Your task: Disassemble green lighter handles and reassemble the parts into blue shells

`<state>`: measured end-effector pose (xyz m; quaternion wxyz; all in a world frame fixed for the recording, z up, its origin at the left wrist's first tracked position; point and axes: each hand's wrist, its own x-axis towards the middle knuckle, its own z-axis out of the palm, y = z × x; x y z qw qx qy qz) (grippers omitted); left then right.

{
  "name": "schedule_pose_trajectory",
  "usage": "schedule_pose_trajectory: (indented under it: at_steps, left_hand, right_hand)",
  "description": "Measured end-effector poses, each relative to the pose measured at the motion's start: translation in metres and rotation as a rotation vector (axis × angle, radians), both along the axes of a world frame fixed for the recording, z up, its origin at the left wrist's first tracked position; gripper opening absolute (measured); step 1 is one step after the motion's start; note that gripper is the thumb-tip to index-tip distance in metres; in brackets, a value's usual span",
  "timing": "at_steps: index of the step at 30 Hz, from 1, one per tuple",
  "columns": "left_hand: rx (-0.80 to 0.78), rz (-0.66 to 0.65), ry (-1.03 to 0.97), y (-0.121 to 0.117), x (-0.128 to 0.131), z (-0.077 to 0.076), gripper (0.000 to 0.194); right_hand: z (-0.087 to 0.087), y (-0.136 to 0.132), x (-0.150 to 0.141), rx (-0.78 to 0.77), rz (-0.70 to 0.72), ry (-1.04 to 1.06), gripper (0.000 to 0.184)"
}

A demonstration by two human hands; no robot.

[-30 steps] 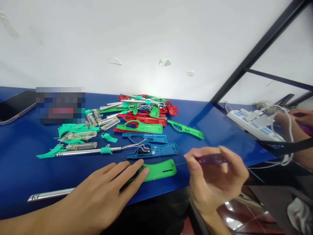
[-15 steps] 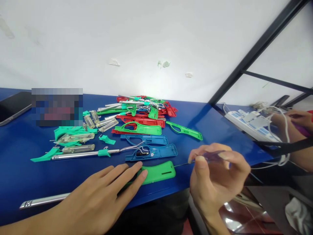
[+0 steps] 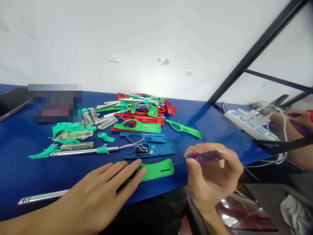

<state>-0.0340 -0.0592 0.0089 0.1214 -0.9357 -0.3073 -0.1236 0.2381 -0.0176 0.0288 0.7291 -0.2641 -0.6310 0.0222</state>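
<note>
A green long-nosed lighter (image 3: 157, 170) lies on the blue table near its front edge, its metal tube (image 3: 44, 197) running left beneath my arm. My left hand (image 3: 107, 189) holds it down, fingers stretched over its grip and fingertips on the green body. My right hand (image 3: 212, 176) has fingers and thumb closed round the purple handle of a screwdriver (image 3: 206, 157). The screwdriver's thin shaft reaches the right end of the lighter; whether its tip is inside the small hole there, I cannot tell. Just behind is an opened blue lighter shell (image 3: 163, 149) with wires.
Green, red and blue shell halves (image 3: 138, 126) and metal tubes with wires are heaped at the back. Clear fuel tanks (image 3: 78, 146) and teal plastic pieces (image 3: 106, 137) lie left. A dark phone (image 3: 14, 101) sits far left. Beyond a black frame (image 3: 244, 70), another person's arm (image 3: 297, 143) shows beside a white power strip (image 3: 249, 124).
My right hand has shifted slightly left, bringing the screwdriver closer to the lighter, and more of its purple handle shows. My left hand stays on the lighter. The view has shifted slightly.
</note>
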Motion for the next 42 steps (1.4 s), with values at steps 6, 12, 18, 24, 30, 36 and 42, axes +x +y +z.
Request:
schedule_pose_trajectory:
  at_steps: [6, 12, 18, 24, 30, 36, 42]
  left_hand:
    - [0.0, 0.006, -0.056, 0.001, 0.002, 0.002, 0.088]
    - [0.007, -0.021, -0.045, 0.003, 0.003, 0.005, 0.088]
    - [0.034, -0.039, -0.046, 0.003, 0.003, 0.008, 0.082]
    - [0.014, -0.021, -0.097, 0.002, 0.003, 0.005, 0.082]
    - [0.028, -0.02, -0.061, 0.002, 0.002, 0.005, 0.078]
    - [0.054, -0.041, -0.066, 0.004, 0.005, 0.011, 0.076]
    - [0.039, -0.027, -0.057, 0.003, 0.006, 0.007, 0.077]
  right_hand:
    - [-0.004, -0.004, -0.004, -0.061, -0.004, 0.022, 0.056]
    - [-0.003, -0.003, -0.003, -0.051, 0.102, -0.014, 0.05]
    - [0.002, 0.0, -0.001, -0.05, 0.044, 0.042, 0.068]
    - [-0.001, -0.004, -0.005, -0.183, 0.052, 0.052, 0.061]
    - [-0.004, -0.007, -0.003, -0.208, 0.117, 0.005, 0.065]
    - [0.0, -0.002, -0.001, -0.09, 0.089, -0.006, 0.064]
    - [0.002, 0.001, -0.003, -0.091, -0.069, 0.072, 0.064]
